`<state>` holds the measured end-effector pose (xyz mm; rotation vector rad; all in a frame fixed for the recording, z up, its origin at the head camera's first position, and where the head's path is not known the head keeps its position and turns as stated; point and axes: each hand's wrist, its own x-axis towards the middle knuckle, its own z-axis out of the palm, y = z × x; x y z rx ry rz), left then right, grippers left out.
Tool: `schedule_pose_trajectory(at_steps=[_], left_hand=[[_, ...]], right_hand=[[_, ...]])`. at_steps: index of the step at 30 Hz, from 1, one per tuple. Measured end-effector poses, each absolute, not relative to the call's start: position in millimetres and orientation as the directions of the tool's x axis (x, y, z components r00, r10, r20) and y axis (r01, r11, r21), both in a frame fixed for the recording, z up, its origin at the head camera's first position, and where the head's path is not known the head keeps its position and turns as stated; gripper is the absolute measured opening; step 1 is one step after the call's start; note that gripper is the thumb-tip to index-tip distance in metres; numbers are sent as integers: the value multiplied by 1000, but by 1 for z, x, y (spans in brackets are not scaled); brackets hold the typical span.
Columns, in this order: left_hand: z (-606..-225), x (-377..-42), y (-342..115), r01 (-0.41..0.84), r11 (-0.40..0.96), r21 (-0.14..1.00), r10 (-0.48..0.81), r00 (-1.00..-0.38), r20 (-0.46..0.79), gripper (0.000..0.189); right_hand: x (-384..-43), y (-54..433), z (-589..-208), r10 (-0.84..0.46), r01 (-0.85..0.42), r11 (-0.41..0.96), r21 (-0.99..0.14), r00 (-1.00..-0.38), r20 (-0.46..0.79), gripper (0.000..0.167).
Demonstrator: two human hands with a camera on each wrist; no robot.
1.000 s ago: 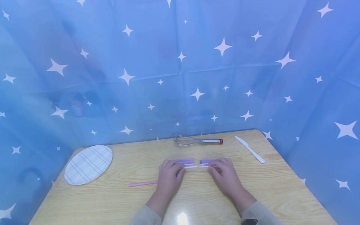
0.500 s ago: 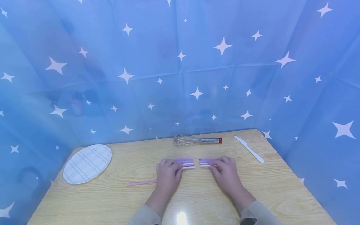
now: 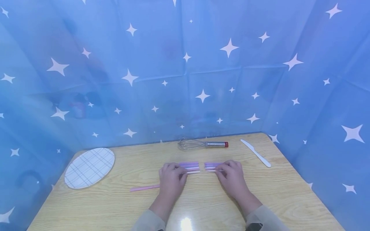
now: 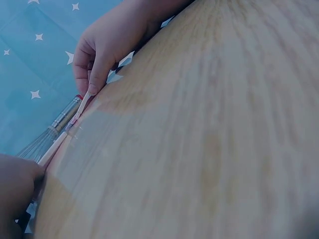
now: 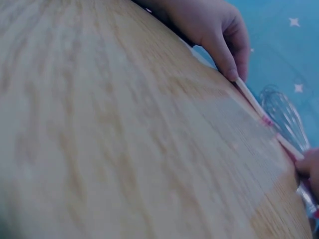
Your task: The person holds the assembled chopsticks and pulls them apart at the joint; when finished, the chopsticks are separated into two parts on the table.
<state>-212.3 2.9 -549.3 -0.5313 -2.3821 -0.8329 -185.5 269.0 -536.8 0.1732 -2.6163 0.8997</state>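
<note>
Two rows of thin pink, purple and white sticks lie end to end on the table with a gap between them. Thumb and fingers of my left hand pinch the nearest white stick of the left row. My right hand pinches the matching white stick of the right row. Their exact kind is too small to tell; both hands cover the outer ends. In the left wrist view the right hand grips its stick from above. A separate pink stick lies left of my left hand, its right end hidden.
A wire whisk lies behind the sticks, near the table's back edge. At the right back is a white knife. A white checked oval plate or mat lies at the left edge of the wooden table.
The two white sticks, whose inner ends nearly met, have been drawn apart into line with the ends of their rows. My left hand has shifted slightly left; the right hand has barely moved.
</note>
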Motion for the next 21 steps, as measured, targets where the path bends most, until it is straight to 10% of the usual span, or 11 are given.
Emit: schedule_pose_trajectory(at_steps=[21], left_hand=[[-548, -214, 4, 434, 745, 506, 130, -839, 529, 9]], right_hand=[[-190, 265, -537, 71, -138, 782, -608, -949, 308, 15]])
